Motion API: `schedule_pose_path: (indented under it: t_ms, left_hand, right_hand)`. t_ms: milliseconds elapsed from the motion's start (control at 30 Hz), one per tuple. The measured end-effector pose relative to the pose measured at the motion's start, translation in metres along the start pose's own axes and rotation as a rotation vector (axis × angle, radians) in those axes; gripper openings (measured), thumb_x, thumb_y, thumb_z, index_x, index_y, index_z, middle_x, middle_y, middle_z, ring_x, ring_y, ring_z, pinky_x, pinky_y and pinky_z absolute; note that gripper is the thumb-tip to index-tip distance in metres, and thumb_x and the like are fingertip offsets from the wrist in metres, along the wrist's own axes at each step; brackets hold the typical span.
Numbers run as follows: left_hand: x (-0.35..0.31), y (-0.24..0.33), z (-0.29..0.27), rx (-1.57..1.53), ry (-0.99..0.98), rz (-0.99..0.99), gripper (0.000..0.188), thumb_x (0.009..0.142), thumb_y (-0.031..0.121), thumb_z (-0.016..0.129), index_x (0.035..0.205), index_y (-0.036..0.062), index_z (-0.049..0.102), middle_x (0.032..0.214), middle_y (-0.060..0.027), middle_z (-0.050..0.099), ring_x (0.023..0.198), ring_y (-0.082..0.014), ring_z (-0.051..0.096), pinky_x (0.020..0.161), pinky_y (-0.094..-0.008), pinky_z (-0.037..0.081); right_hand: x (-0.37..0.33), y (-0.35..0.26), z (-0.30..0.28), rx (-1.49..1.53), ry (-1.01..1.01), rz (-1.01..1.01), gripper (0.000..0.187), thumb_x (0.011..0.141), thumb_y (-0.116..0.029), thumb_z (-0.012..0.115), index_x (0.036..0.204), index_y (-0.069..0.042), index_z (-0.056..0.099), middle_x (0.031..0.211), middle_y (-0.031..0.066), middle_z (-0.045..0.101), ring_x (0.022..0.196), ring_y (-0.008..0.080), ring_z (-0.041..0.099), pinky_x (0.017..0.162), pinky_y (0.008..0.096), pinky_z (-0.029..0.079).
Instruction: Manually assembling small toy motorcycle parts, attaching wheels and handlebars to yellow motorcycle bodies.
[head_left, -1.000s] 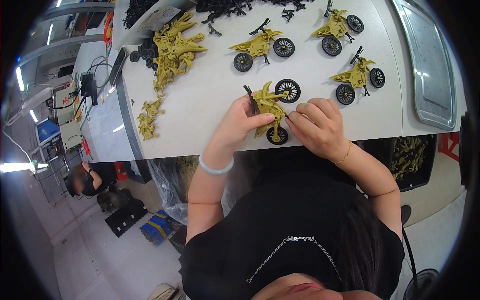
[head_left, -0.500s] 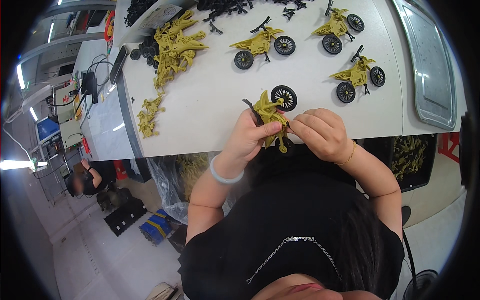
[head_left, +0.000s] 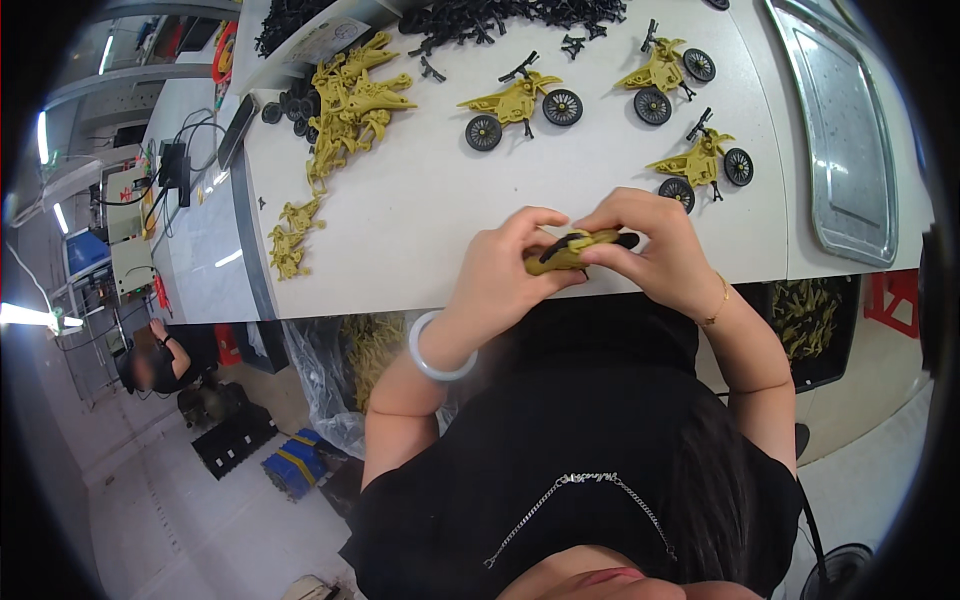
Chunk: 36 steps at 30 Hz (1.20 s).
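A yellow-green toy motorcycle (head_left: 570, 254) with black parts is held between my two hands above the table's front edge. My left hand (head_left: 512, 258) grips one end, thumb and fingers around it. On the other end, the thumb and fingers of my right hand (head_left: 648, 240) are closed. The toy is seen edge-on, and my fingers hide much of it, including its wheels. Beyond my hands, toy motorcycles with black wheels rest on the table: one (head_left: 512, 104) ahead, another (head_left: 662, 72) at the far right, and a third (head_left: 700, 160) close by my right hand.
A heap of yellow toy bodies (head_left: 355, 105) lies at the left, with smaller yellow parts (head_left: 292, 238) nearer. Black parts (head_left: 510, 22) are piled at the far edge. A metal tray (head_left: 850, 140) is at the right. Below the table stands a black bin (head_left: 835, 345) of yellow pieces.
The toy motorcycle has been turned from a side view to edge-on. My right hand has come up and left and now grips it too; the left hand has shifted its hold.
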<state>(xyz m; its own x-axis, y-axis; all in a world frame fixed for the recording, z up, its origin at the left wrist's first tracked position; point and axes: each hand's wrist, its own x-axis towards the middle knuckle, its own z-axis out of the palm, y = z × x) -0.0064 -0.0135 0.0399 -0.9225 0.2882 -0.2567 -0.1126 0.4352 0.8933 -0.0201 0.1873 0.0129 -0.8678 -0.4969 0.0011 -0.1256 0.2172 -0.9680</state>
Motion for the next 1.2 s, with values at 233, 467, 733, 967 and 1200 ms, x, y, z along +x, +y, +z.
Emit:
schedule_pose_path:
  t_ms: [233,467,733,967,1200]
  left_hand:
    - [-0.017,-0.023,-0.001,-0.428,-0.075,0.109,0.043,0.087,0.018,0.068,0.123,-0.0021,0.055,0.109,-0.0095,0.065,0.100,-0.0170,0.061,0.091,-0.0306,0.047]
    - [-0.021,-0.016,0.016,-0.130,0.080,0.299,0.025,0.092,0.013,0.057,0.110,-0.0026,0.062,0.095,-0.0180,0.068,0.086,-0.0249,0.067,0.078,-0.0303,0.051]
    - [-0.015,-0.023,0.045,-0.418,-0.015,0.293,0.042,0.094,0.021,0.055,0.127,-0.0044,0.049,0.121,-0.0185,0.060,0.112,-0.0256,0.057,0.099,-0.0362,0.040]
    - [-0.013,-0.041,0.014,-0.223,0.150,0.240,0.024,0.086,0.011,0.059,0.106,-0.0015,0.064,0.106,-0.0145,0.065,0.102,-0.0254,0.061,0.091,-0.0347,0.045]
    - [-0.025,-0.037,0.004,0.016,0.255,0.214,0.019,0.083,0.006,0.062,0.100,-0.0010,0.065,0.099,-0.0146,0.066,0.094,-0.0263,0.063,0.086,-0.0329,0.048]
  right_hand:
    - [-0.019,0.015,-0.012,0.278,0.347,-0.141,0.018,0.076,-0.003,0.072,0.093,0.002,0.066,0.086,0.0078,0.063,0.078,0.0152,0.057,0.070,0.0251,0.044]
    - [-0.039,0.019,-0.006,0.171,0.377,-0.205,0.015,0.079,-0.009,0.071,0.086,0.001,0.062,0.084,0.0092,0.061,0.075,0.0168,0.055,0.067,0.0272,0.043]
    - [-0.040,0.008,-0.090,0.312,0.296,0.184,0.009,0.083,-0.007,0.067,0.089,0.000,0.063,0.086,0.0024,0.064,0.083,0.0083,0.058,0.071,0.0219,0.047]
    - [0.023,0.137,-0.377,0.165,0.919,0.104,0.034,0.093,-0.033,0.058,0.101,-0.001,0.067,0.083,-0.0016,0.063,0.070,0.0056,0.051,0.065,0.0224,0.042]
    - [0.020,0.287,-0.509,-0.253,0.961,0.207,0.050,0.092,-0.044,0.050,0.109,0.000,0.067,0.102,0.0125,0.068,0.091,0.0194,0.062,0.084,0.0339,0.048]
